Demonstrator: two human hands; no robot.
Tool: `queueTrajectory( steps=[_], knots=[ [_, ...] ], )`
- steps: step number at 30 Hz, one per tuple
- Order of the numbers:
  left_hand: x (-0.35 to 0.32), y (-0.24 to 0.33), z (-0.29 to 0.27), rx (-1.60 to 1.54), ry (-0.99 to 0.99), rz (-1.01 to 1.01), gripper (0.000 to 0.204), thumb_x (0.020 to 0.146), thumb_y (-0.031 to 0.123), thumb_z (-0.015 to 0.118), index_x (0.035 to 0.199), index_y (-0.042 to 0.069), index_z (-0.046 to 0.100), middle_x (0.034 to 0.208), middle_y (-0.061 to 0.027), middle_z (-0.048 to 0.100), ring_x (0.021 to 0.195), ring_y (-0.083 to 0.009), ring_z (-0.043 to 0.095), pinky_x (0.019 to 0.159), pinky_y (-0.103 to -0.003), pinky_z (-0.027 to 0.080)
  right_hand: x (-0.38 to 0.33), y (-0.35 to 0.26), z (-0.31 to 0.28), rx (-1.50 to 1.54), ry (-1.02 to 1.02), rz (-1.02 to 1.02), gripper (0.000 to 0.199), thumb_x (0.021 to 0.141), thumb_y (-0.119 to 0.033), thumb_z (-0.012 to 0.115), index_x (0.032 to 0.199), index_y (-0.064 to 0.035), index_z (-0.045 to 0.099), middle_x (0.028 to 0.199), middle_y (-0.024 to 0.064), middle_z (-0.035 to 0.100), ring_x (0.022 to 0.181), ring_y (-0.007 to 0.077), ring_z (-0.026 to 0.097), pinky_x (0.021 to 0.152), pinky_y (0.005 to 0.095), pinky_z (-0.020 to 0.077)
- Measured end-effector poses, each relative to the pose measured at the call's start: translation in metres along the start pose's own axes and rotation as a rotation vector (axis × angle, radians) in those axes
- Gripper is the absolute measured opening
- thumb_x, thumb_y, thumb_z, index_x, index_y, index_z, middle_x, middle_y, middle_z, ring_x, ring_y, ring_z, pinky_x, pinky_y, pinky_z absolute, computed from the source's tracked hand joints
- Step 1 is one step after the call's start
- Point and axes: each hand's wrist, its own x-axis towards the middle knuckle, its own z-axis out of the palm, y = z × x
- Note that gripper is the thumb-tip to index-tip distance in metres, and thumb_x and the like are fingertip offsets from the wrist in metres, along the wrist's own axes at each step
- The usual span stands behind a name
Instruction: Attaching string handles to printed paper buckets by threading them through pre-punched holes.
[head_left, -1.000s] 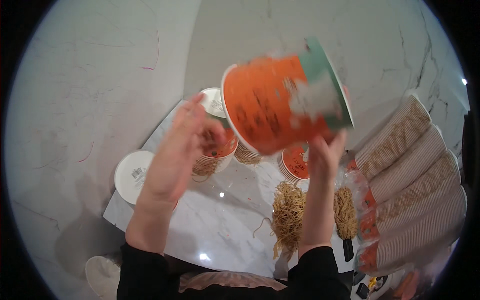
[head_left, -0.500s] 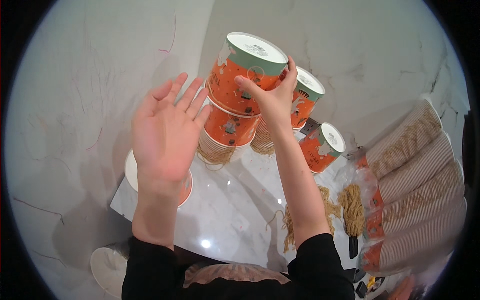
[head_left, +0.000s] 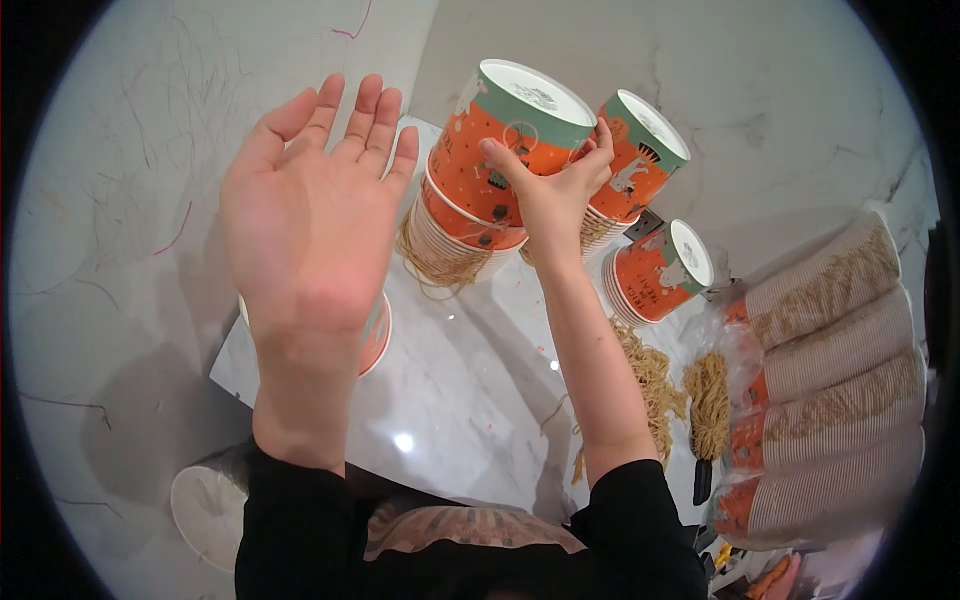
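Note:
My right hand [head_left: 560,200] is closed around an upside-down orange and green paper bucket [head_left: 470,150], thumb on its near side and fingers on its right. The bucket is fitted over the top of a stack of nested paper buckets [head_left: 455,248] wound with tan twine. Open and empty, my left hand [head_left: 312,220] is raised with the palm showing and fingers spread, left of the bucket. Behind my left wrist, mostly hidden, is another paper bucket [head_left: 376,342].
A second stack [head_left: 640,165] and a shorter stack [head_left: 655,275] stand to the right. Loose twine [head_left: 652,385] and a tied twine bundle [head_left: 708,405] lie on the marble-patterned table [head_left: 470,400]. Plastic-wrapped bucket stacks [head_left: 830,380] fill the far right. A bin [head_left: 205,515] stands lower left.
The bucket in my right hand has slid farther down over the stack, covering more of the one beneath. My left hand has moved up and left. The view has shifted slightly.

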Motion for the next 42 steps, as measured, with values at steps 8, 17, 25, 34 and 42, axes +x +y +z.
queueTrajectory(
  steps=[8,17,25,34,42],
  knots=[
    [-0.001,0.001,0.002,-0.050,0.027,-0.020,0.041,0.100,0.014,0.050,0.138,0.002,0.040,0.141,-0.0140,0.042,0.139,-0.0269,0.036,0.119,-0.045,0.027,-0.011,0.016,0.000,0.030,-0.031,-0.046,0.129,0.065,-0.039,0.096,0.153,0.0003,0.011,0.144,0.0257,0.023,0.137,0.0401,0.026,0.116,0.0501,0.0287],
    [-0.001,-0.002,0.000,-0.042,0.038,-0.026,0.040,0.099,0.013,0.050,0.136,0.002,0.041,0.136,-0.0125,0.045,0.131,-0.0250,0.042,0.113,-0.044,0.032,-0.023,0.018,0.004,-0.051,-0.010,-0.026,0.135,0.064,-0.043,0.097,0.153,0.0064,0.010,0.147,0.0222,0.024,0.141,0.0344,0.028,0.118,0.0451,0.0294],
    [0.001,-0.004,-0.004,-0.033,0.026,-0.049,0.037,0.098,0.013,0.050,0.133,0.003,0.041,0.135,-0.0123,0.046,0.127,-0.0241,0.044,0.110,-0.043,0.034,-0.026,0.027,0.007,-0.043,0.006,-0.078,0.132,0.065,-0.041,0.097,0.153,0.0047,0.009,0.144,0.0234,0.024,0.137,0.0375,0.026,0.117,0.0491,0.0268],
    [0.001,-0.004,-0.005,-0.049,0.008,-0.069,0.038,0.098,0.012,0.051,0.134,0.001,0.042,0.133,-0.0135,0.046,0.122,-0.0255,0.046,0.106,-0.042,0.036,-0.029,0.032,0.008,-0.051,0.018,-0.114,0.130,0.066,-0.042,0.096,0.153,0.0031,0.010,0.145,0.0236,0.025,0.138,0.0372,0.026,0.117,0.0479,0.0272],
    [0.002,-0.005,-0.008,-0.095,-0.029,-0.145,0.034,0.101,0.012,0.049,0.133,0.000,0.044,0.132,-0.0138,0.047,0.122,-0.0251,0.045,0.109,-0.042,0.034,-0.030,0.041,-0.001,-0.085,-0.019,-0.179,0.133,0.066,-0.042,0.095,0.156,0.0003,0.007,0.147,0.0256,0.023,0.140,0.0394,0.025,0.116,0.0499,0.0289]
  ],
)
